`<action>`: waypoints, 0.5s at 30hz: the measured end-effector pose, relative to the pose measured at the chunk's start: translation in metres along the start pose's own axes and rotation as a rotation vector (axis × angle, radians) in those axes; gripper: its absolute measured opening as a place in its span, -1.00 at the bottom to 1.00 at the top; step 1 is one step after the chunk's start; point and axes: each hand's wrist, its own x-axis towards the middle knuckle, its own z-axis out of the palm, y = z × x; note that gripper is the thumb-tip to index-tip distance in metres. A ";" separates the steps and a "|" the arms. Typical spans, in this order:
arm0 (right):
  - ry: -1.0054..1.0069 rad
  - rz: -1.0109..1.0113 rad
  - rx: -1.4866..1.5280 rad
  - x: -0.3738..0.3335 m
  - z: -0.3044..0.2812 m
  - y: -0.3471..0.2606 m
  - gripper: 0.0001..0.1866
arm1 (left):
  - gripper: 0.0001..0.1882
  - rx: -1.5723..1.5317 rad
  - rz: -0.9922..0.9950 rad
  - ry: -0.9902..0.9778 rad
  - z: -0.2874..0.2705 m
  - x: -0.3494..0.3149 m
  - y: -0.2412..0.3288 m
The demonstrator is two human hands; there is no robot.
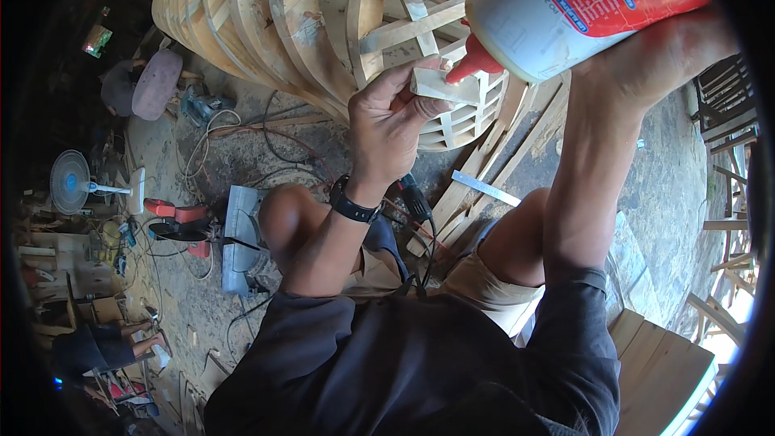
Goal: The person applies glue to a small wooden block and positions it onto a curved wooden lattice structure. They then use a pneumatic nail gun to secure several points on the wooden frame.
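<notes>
Red nozzle (475, 62) right at the small wood block (440, 85)!
The left hand (389, 117) pinches the block, thumb and fingers nearly closed, before the ribbed wooden frame (295, 28); it looks light, stiff, best gripped by its edges. The right hand (674, 48) holds the red-and-white bottle (537, 28) tilted, probably squeezable, best cupped round its body; those fingers are hidden, their wrap unclear, the bottle's contents out of sight.

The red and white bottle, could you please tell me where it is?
The bottle is at the upper right of the head view, in the right hand, its red nozzle at the wooden piece in the left hand.
</notes>
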 end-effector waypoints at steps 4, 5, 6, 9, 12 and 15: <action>0.100 0.061 0.121 -0.006 0.014 -0.002 -0.48 | -0.48 0.001 0.001 0.005 0.000 -0.002 0.000; 0.121 0.038 0.124 -0.009 0.018 0.002 -0.48 | -0.48 0.015 -0.005 0.011 -0.002 -0.002 0.002; 0.137 0.012 0.117 -0.009 0.018 0.005 -0.48 | -0.47 0.019 -0.011 0.012 0.000 -0.002 0.002; 0.200 -0.010 -0.012 -0.010 0.021 0.012 -0.47 | -0.42 0.018 -0.060 -0.019 0.000 -0.002 0.002; 0.095 0.083 -0.007 -0.002 0.019 -0.005 -0.46 | -0.42 -0.025 -0.057 -0.009 0.005 0.000 0.002; 0.122 0.103 0.056 0.000 0.024 -0.007 -0.45 | -0.42 -0.021 -0.053 -0.002 0.004 0.000 0.002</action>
